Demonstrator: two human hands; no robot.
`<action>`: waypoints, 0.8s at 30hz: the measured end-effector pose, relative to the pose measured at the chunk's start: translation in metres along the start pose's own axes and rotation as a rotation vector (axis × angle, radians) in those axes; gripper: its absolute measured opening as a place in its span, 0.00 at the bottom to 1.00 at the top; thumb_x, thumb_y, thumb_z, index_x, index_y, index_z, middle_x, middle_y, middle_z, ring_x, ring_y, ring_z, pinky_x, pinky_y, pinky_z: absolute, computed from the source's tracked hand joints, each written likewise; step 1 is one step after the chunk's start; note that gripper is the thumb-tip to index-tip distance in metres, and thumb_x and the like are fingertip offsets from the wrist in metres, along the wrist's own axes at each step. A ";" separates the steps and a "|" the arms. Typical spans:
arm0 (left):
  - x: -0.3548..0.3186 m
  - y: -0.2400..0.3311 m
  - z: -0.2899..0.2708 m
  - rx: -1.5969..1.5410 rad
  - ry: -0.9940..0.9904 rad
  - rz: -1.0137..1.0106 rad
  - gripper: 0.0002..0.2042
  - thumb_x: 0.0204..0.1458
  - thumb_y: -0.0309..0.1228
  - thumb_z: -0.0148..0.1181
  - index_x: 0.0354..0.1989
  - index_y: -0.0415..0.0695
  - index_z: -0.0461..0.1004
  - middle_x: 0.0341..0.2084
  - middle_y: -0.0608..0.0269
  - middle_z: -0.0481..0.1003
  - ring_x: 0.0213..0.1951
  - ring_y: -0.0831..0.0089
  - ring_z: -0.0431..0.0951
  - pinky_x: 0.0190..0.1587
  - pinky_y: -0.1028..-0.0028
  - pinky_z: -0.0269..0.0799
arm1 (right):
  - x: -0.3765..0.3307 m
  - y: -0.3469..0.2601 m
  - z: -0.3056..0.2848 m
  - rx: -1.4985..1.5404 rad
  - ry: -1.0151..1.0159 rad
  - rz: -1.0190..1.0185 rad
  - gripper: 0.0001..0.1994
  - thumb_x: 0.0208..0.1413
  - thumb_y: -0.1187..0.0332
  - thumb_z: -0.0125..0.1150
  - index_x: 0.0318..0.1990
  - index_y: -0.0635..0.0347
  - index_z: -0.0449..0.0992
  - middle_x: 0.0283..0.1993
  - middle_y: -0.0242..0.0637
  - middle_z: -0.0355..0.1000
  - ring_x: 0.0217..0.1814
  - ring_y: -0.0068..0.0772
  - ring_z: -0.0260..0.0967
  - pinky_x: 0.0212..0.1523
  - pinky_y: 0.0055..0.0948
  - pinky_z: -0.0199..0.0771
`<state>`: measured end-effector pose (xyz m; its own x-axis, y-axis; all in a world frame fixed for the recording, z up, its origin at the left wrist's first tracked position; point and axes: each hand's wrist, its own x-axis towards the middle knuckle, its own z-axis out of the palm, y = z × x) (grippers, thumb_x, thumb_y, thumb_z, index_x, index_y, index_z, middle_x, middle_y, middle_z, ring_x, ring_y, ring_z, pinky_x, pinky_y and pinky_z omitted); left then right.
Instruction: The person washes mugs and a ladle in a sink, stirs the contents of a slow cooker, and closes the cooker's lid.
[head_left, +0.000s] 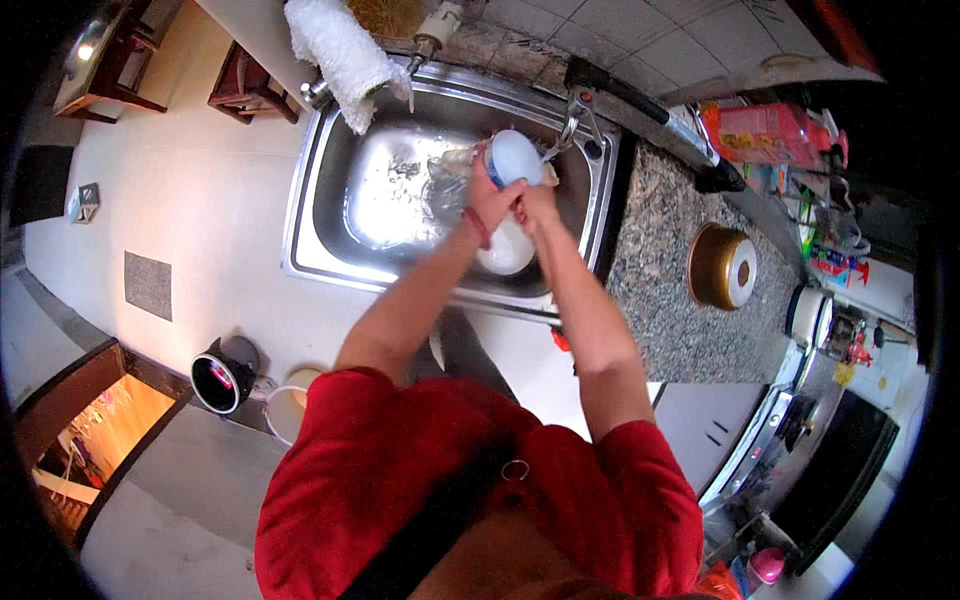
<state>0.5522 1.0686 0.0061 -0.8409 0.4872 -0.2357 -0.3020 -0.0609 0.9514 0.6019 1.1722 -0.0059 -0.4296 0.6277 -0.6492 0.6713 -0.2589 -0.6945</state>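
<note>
Over the right part of the steel sink (pixel 335 240), my left hand (pixel 487 196) is closed around a white bowl (pixel 515 158) with some blue on its side. The bowl is tilted, near the tap (pixel 572 122). My right hand (pixel 538 204) is closed just beside the bowl's lower edge, its fingers meeting my left thumb. What those fingers hold, if anything, is hidden. Below my hands a second white bowl (pixel 507 250) lies in the sink, partly covered by my wrists. Left of the held bowl are some blurred, clear or pale items (pixel 452 180) on the sink floor.
A white towel (pixel 350 60) hangs at the sink's far left corner, next to a pipe valve (pixel 432 38). On the granite counter (pixel 660 290) to the right stands a golden pot (pixel 722 266). Bottles (pixel 765 135) line the wall. A dark container (pixel 222 380) stands at lower left.
</note>
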 end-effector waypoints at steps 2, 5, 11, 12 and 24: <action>0.012 -0.005 0.015 0.209 0.166 0.220 0.33 0.33 0.18 0.50 0.54 0.39 0.50 0.45 0.47 0.62 0.46 0.56 0.65 0.50 0.68 0.58 | -0.003 0.016 0.020 0.278 0.035 0.038 0.11 0.47 0.64 0.51 0.22 0.63 0.65 0.11 0.35 0.61 0.07 0.29 0.56 0.06 0.27 0.53; 0.026 -0.017 0.011 0.518 -0.016 0.225 0.29 0.32 0.18 0.48 0.50 0.37 0.54 0.45 0.42 0.61 0.48 0.52 0.62 0.52 0.66 0.55 | 0.001 0.015 -0.007 -0.482 0.305 -0.389 0.15 0.50 0.60 0.47 0.25 0.66 0.66 0.19 0.46 0.67 0.18 0.45 0.64 0.19 0.37 0.65; 0.045 0.019 0.038 0.501 -0.101 0.094 0.25 0.31 0.18 0.47 0.46 0.36 0.59 0.44 0.38 0.60 0.50 0.48 0.57 0.53 0.63 0.52 | 0.087 0.078 -0.010 -0.635 0.169 -0.377 0.16 0.52 0.62 0.42 0.38 0.69 0.64 0.41 0.56 0.63 0.46 0.47 0.60 0.46 0.40 0.60; 0.043 0.006 0.037 0.479 0.031 0.150 0.25 0.31 0.18 0.47 0.45 0.36 0.59 0.44 0.38 0.60 0.50 0.47 0.57 0.53 0.63 0.52 | 0.089 0.068 -0.005 -0.635 0.165 -0.373 0.15 0.51 0.63 0.42 0.38 0.69 0.65 0.41 0.55 0.64 0.45 0.47 0.61 0.45 0.40 0.61; 0.051 -0.038 0.016 0.483 0.029 0.297 0.29 0.28 0.17 0.49 0.48 0.38 0.57 0.43 0.43 0.61 0.48 0.50 0.59 0.52 0.63 0.53 | 0.017 -0.003 -0.008 -1.017 0.153 -0.633 0.10 0.44 0.68 0.47 0.29 0.64 0.73 0.30 0.49 0.69 0.34 0.45 0.68 0.34 0.38 0.67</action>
<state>0.5283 1.1091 -0.0393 -0.8726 0.4851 0.0573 0.1834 0.2167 0.9589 0.5973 1.1895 -0.0128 -0.8244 0.5328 -0.1907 0.5659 0.7790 -0.2700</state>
